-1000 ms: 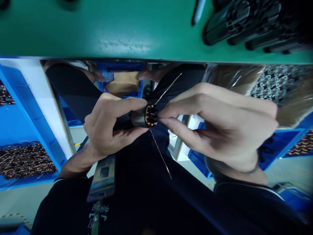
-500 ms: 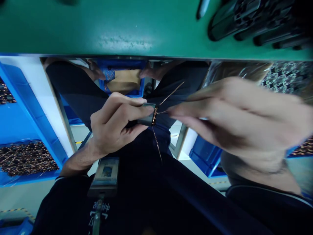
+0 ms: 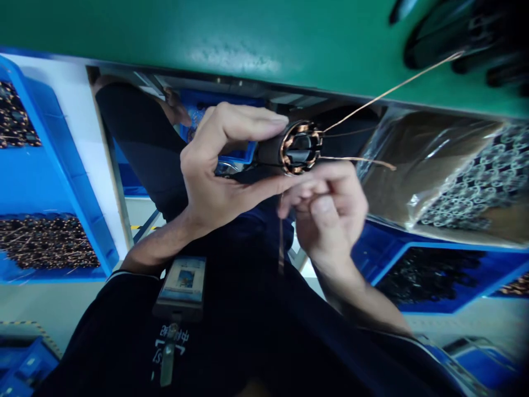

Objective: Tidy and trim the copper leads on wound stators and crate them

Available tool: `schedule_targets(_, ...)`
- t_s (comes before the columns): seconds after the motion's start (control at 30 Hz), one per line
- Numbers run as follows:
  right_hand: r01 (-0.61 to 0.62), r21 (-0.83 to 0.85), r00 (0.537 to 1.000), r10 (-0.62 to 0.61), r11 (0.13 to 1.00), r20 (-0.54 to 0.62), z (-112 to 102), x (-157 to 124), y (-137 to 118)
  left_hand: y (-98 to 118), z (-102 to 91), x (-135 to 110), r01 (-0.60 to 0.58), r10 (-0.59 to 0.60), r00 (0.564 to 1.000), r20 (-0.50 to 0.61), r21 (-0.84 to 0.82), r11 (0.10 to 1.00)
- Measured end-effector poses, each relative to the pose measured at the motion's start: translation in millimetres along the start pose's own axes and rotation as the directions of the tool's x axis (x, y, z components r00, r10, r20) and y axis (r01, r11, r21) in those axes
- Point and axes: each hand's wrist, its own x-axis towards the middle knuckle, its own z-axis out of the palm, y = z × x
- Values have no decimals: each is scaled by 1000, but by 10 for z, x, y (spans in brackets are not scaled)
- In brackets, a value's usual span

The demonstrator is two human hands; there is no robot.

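Well, left grip [image 3: 211, 168]: pinches coil part [image 3: 286, 151]; slipping could drop it.
Right grip [image 3: 330, 212]: curled; can't tell if holding anything.
Long wire [image 3: 413, 80]: bumps could bend it.

You're working in dim, bluish light. A pale sheen spreads across your smooth green tabletop [image 3: 239, 60], and white glints streak the clear crinkled plastic wrap [image 3: 414, 203]. Your dark navy shirt [image 3: 248, 309] sinks to near-black. The dark, copper-wound cylinder [image 3: 285, 144] looks fairly crisp; your bare right hand [image 3: 326, 215] blurs slightly. Toward the stretched upper-right corner, glossy black tubes [image 3: 430, 41] smear into shadow.
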Motion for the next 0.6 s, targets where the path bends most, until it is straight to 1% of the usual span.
schedule_targets(0.03,-12,66,999,14,998,-29,70,39,33,-13,39,-23,14,-14,1000,-11,-11,1000)
schedule_targets(0.07,-50,125,998,55,991,-35,116,88,40,-25,59,-40,26,-26,1000,-13,-16,1000)
schedule_targets(0.1,-105,165,993,111,981,-28,138,142,26,-37,56,-46,29,-29,1000,-5,-20,999)
schedule_targets(0.13,-161,184,986,168,970,-20,139,193,-2,-47,26,-36,21,-20,999,29,-37,999)
schedule_targets(0.17,-191,184,979,200,964,-28,125,238,-35,-56,-28,-11,39,-32,994,108,-61,997)
schedule_targets(0.2,-183,173,979,195,968,-56,103,274,-63,-60,-101,27,80,-61,978,197,-87,993)
schedule_targets(0.23,-143,164,983,160,976,-92,78,299,-83,-57,-182,75,126,-94,961,260,-111,986)
schedule_targets(0.27,-94,162,985,115,982,-125,54,318,-91,-45,-262,124,182,-140,944,300,-118,976)
schedule_targets(0.3,-40,165,986,65,986,-154,34,331,-89,-22,-330,169,209,-166,936,311,-111,972)
schedule_targets(0.37,28,167,987,-1,986,-160,16,351,-70,53,-403,226,198,-177,953,245,-66,978)
schedule_targets(0.4,24,163,990,-1,986,-139,16,360,-64,99,-404,234,191,-179,961,211,-39,981)
schedule_targets(0.43,12,155,993,7,988,-122,21,369,-65,145,-388,230,224,-217,957,192,-15,974)
schedule_targets(0.47,-6,141,994,22,990,-111,28,375,-76,188,-360,216,294,-288,940,183,-5,956)
schedule_targets(0.5,-27,123,993,40,992,-107,35,378,-96,223,-329,194,379,-371,911,179,-12,925)
schedule_targets(0.53,-44,109,993,56,993,-106,38,377,-122,246,-302,167,463,-451,875,178,-28,886)
schedule_targets(0.6,-68,115,994,77,991,-73,30,359,-183,254,-272,107,574,-553,810,194,-70,816)
